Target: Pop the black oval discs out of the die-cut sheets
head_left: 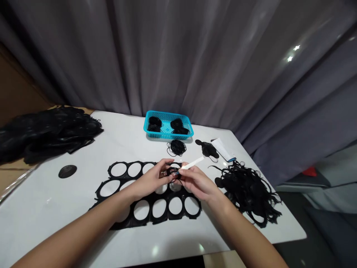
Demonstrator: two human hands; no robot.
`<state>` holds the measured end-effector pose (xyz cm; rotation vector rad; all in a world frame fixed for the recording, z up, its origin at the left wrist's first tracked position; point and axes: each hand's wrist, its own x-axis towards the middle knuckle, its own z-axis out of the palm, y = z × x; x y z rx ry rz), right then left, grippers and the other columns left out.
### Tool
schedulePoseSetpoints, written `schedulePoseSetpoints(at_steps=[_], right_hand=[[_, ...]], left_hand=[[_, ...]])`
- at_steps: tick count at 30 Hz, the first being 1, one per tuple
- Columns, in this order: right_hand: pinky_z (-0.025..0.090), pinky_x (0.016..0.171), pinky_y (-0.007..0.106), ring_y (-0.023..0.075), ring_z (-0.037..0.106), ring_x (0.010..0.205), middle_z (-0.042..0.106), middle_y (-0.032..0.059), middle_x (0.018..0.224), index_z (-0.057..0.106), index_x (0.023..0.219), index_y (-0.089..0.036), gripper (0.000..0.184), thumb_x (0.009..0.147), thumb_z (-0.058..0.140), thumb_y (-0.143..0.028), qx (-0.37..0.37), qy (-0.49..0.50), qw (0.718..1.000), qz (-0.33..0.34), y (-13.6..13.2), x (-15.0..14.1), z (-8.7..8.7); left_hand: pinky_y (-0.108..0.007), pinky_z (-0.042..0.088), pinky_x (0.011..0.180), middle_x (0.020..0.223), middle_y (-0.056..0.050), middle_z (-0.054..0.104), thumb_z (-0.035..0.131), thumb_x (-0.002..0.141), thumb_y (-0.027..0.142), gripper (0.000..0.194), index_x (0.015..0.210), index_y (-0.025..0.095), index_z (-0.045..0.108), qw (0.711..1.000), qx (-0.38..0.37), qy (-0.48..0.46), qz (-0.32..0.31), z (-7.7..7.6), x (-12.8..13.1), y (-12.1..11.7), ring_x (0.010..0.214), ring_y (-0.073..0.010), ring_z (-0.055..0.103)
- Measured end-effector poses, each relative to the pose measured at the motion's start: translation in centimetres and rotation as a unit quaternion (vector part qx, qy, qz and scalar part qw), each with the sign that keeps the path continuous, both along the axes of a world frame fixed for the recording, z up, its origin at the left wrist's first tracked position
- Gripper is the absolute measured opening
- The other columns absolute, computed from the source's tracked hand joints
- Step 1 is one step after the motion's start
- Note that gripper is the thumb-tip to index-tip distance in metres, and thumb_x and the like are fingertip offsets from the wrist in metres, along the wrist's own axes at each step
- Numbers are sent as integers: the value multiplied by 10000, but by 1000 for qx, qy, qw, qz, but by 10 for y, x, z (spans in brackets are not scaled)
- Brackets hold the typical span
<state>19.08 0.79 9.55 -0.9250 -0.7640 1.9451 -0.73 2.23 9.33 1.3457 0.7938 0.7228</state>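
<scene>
My left hand [149, 180] is closed on a loose bunch of thin black rings [170, 171], above the middle of the black sheet. My right hand [199, 183] grips a slim white-handled tool [193, 163], its bluish tip pointing down-left at the rings. The tool's exact kind cannot be made out. Right-hand fingers also touch the bunch, and the fingertips partly hide it. Under both hands lies the flat black sheet [165, 199], with rows of large round holes. Just behind them rests another bundle of thin black rings [177, 147].
A blue perforated basket [169, 136] holding several black ring bundles stands at the back. To the right are tangled black scraps [252, 190], a small black pile [209, 149] and a white packet [223, 149]. A black disc [67, 171] and heaped black sheets [50, 130] lie left.
</scene>
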Motion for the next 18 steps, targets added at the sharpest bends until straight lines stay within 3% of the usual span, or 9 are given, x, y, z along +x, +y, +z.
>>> schedulePoseSetpoints(at_steps=[4,7,12,18], right_hand=[[560,824,296,162,699,843,726,35,843,600,769,-170,312,690,879,-283,1,-6,1000,-28,-2,4,-1],[561,845,290,169,692,904,729,47,907,625,746,-161,305,657,896,-270,-10,-28,997,-68,-2,8,-5],[549,778,262,150,668,876,707,35,931,670,779,-158,272,676,885,-289,3,-41,996,-74,-5,5,-2],[536,790,258,131,661,803,702,40,930,676,779,-163,229,723,848,-302,46,5,999,20,-3,-13,13]], left_hand=[[-347,492,854,900,-9,660,784,793,374,557,1281,214,567,998,-44,-29,36,-3,2,7,932,-211,667],[-323,457,841,791,18,628,773,793,379,524,1241,190,576,991,-78,-54,92,-2,-3,12,836,-177,651],[-341,427,858,773,2,652,755,816,372,567,1297,169,533,979,-124,-66,146,-3,-9,14,802,-173,634],[-361,447,869,962,-74,685,610,886,645,592,1239,169,602,986,-123,-63,95,-11,3,1,909,-207,628]])
